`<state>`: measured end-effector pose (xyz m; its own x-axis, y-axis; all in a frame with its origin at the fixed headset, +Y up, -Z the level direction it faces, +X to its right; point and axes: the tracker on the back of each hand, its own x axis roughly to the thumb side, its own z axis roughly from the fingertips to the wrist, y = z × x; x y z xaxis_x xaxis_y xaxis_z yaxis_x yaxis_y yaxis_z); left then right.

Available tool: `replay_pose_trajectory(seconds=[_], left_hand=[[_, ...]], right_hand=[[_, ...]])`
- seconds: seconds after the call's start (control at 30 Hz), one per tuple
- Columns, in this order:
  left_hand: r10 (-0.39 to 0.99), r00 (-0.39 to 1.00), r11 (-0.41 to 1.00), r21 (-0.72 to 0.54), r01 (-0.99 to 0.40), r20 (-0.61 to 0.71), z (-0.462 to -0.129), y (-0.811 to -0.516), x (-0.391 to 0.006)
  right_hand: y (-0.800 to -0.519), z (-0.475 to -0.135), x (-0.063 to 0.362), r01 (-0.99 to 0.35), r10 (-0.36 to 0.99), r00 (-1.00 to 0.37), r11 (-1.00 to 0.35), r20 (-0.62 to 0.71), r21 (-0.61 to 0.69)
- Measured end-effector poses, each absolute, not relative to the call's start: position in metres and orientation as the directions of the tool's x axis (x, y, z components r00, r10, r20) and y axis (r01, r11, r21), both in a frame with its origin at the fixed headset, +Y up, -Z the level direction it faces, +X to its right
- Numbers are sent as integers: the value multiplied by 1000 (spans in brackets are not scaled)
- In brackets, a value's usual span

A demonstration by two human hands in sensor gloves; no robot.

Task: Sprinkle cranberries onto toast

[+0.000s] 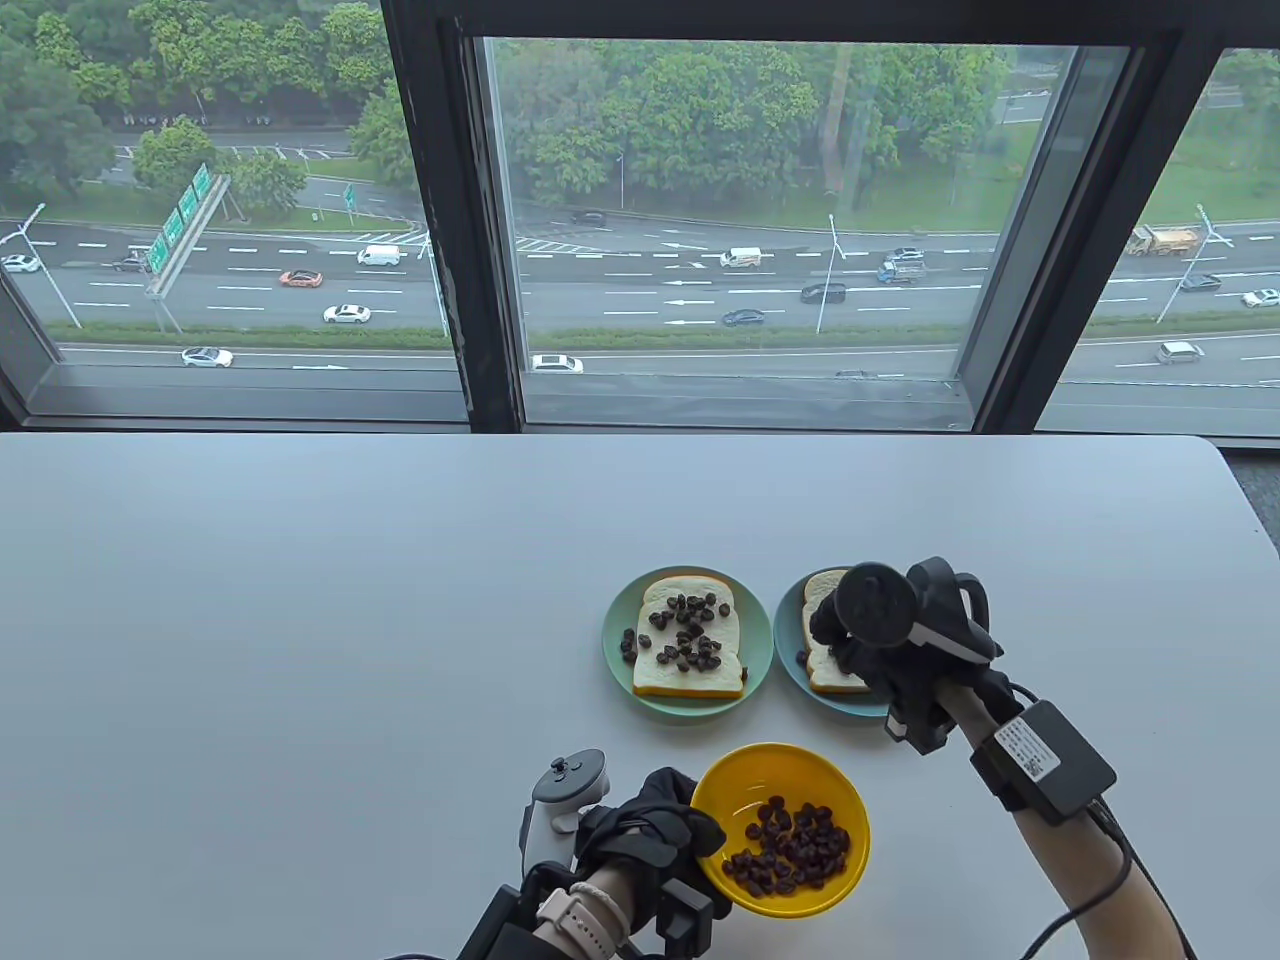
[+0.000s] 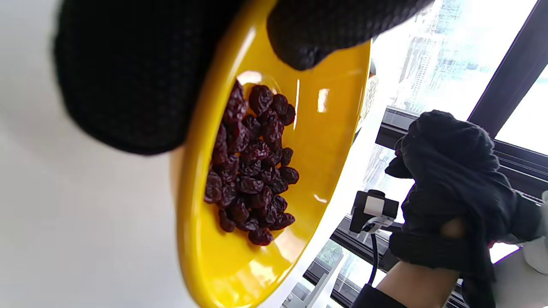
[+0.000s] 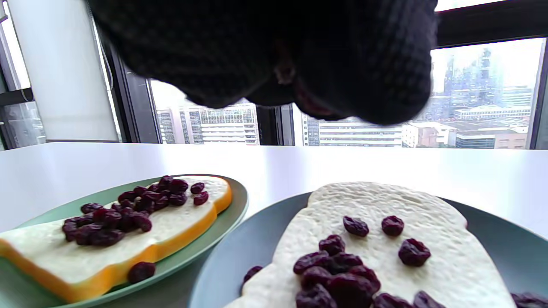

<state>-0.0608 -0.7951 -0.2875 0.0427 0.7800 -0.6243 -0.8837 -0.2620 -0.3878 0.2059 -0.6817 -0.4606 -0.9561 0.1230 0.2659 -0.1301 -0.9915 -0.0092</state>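
A yellow bowl point(image 1: 740, 775) of dried cranberries point(image 1: 790, 850) stands near the table's front edge. My left hand point(image 1: 650, 825) grips its left rim, thumb inside the bowl point(image 2: 325, 128) and fingers point(image 2: 128, 77) outside. Behind it, a green plate point(image 1: 760, 630) carries a toast slice point(image 1: 688, 640) covered with cranberries. To its right, a blue plate point(image 1: 786, 625) carries a second toast point(image 1: 822, 585), mostly hidden by my right hand point(image 1: 840, 650). That hand hovers just above this toast point(image 3: 376, 201), fingers point(image 3: 278, 55) bunched, something dark red between them. Several cranberries point(image 3: 338, 256) lie on it.
The white table point(image 1: 300, 620) ends at a window wall at the back. The two plates almost touch each other, and the bowl sits just in front of them. One cranberry point(image 3: 141, 271) lies on the green plate point(image 3: 237, 201) beside the left toast point(image 3: 180, 218).
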Motion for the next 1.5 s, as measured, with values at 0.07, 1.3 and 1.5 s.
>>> replay_pose_trajectory(seconds=[0.07, 1.3, 1.5], left_hand=[[779, 41, -264, -387, -884, -625, -288, -795, -63], [772, 79, -261, -427, -866, -631, -286, -798, -57], [781, 77, -248, -421, -873, -620, -287, -799, -57]], right_hand=[[-698, -484, 217, -139, 138, -973, -990, 185, 8], [-707, -461, 220, -192, 198, -924, -980, 326, 51], [-679, -382, 190, -232, 278, -773, -961, 570, 154]])
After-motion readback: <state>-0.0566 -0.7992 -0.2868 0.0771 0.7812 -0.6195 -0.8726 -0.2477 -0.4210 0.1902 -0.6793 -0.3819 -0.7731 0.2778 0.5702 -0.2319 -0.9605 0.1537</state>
